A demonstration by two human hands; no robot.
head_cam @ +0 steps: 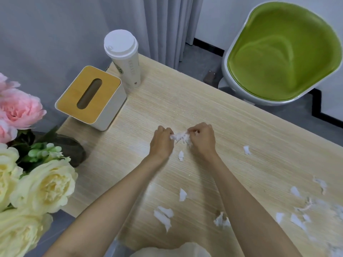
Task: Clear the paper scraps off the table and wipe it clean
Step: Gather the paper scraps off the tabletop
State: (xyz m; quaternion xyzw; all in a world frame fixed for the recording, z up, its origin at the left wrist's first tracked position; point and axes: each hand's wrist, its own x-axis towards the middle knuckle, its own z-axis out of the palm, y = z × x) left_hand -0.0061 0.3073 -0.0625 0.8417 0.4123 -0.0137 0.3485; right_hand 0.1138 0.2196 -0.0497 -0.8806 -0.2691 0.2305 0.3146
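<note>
We are gathering scraps: our left hand (161, 140) and right hand (201, 140) both pinch a paper wad (180, 136) mid-frame above the surface (213, 112). Next, we judge, collect loose scraps (164, 216) lower right.

White paper scraps (163, 217) scattered across wooden table (232, 115).
</note>
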